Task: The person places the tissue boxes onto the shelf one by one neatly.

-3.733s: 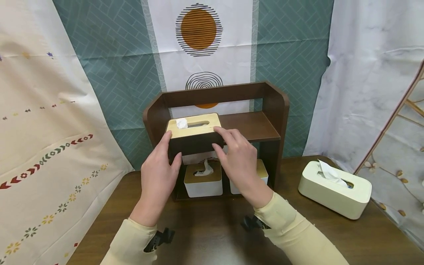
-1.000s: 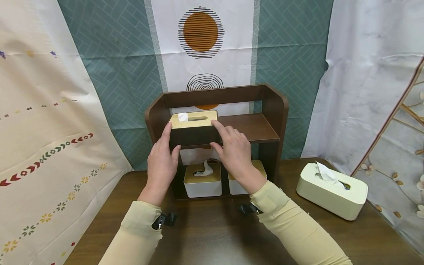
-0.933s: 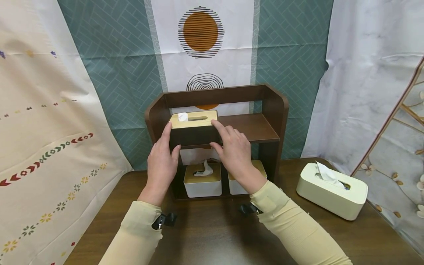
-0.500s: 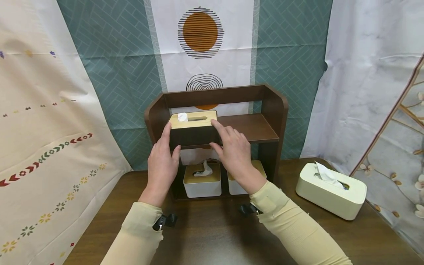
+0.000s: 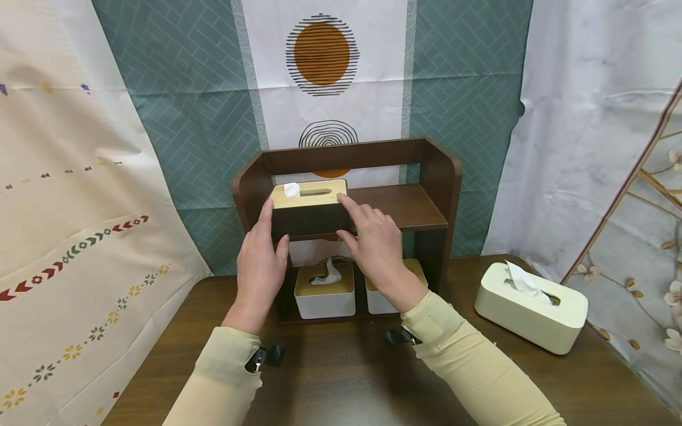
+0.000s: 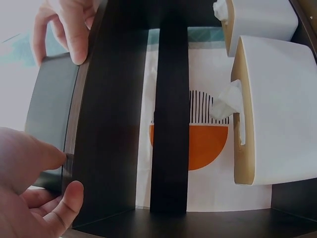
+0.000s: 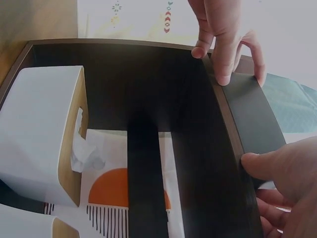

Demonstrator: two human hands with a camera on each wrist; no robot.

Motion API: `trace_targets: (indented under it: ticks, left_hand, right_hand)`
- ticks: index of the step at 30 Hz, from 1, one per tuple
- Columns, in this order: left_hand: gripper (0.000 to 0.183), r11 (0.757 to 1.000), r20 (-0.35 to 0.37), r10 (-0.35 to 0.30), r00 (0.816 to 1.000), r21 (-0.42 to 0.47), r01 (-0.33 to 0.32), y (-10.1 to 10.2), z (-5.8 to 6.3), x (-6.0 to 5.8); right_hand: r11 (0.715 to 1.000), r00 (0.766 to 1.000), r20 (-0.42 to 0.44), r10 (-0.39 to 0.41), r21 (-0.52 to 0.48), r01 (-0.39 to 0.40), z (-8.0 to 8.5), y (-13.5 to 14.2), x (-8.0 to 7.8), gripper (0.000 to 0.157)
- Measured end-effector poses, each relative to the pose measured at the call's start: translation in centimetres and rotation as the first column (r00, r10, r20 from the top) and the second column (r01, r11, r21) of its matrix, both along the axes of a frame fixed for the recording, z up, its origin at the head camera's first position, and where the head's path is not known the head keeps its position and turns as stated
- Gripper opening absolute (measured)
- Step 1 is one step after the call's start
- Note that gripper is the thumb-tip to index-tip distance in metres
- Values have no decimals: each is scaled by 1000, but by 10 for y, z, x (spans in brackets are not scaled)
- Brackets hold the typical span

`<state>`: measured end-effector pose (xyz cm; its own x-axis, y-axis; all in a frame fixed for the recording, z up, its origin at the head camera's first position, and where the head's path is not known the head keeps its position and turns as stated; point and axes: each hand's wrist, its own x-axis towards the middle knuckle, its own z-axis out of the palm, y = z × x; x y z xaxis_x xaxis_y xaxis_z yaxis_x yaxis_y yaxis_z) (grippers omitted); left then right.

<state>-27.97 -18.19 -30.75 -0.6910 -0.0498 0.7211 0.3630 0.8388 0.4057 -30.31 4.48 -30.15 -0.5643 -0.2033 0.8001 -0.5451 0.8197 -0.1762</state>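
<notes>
A black tissue box (image 5: 306,222) with a pale wooden lid and a white tissue tuft sits upright at the left of the brown shelf unit's upper board (image 5: 399,204). My left hand (image 5: 261,266) grips its left end, thumb low at the front and fingers along the side. At the opposite end, my right hand (image 5: 375,242) holds it with a fingertip at the lid's front corner. Both wrist views show the box's dark front (image 6: 49,94) flush near the board's edge (image 7: 225,109), between the two hands. The box's back is hidden.
Below, on the lower level, stand two white tissue boxes with wooden lids, the left one (image 5: 325,303) showing a tissue and the right one (image 5: 379,300) partly behind my right hand. A pale green tissue box (image 5: 524,313) stands on the table (image 5: 341,378) at right. Patterned cloth (image 5: 202,142) hangs behind.
Since the oldest frame, both hands have moved the black tissue box back, away from me, onto the upper board. Over the last second, the hands and box have hardly moved.
</notes>
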Motion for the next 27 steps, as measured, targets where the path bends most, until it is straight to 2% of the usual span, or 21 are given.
trace_targets:
  ticks: [11, 18, 27]
  left_hand:
    - [87, 1000, 28, 2, 1000, 7, -3, -1, 1, 0]
    - [86, 1000, 19, -1, 1000, 3, 1, -2, 2, 0]
    - [84, 997, -73, 18, 997, -67, -23, 1, -7, 5]
  right_hand:
    - [1000, 1000, -20, 1, 9, -1, -1, 0, -1, 76]
    - [1000, 1000, -27, -1, 15, 2, -1, 0, 0, 77]
    - [1000, 999, 39, 20, -10, -20, -1, 3, 3, 86]
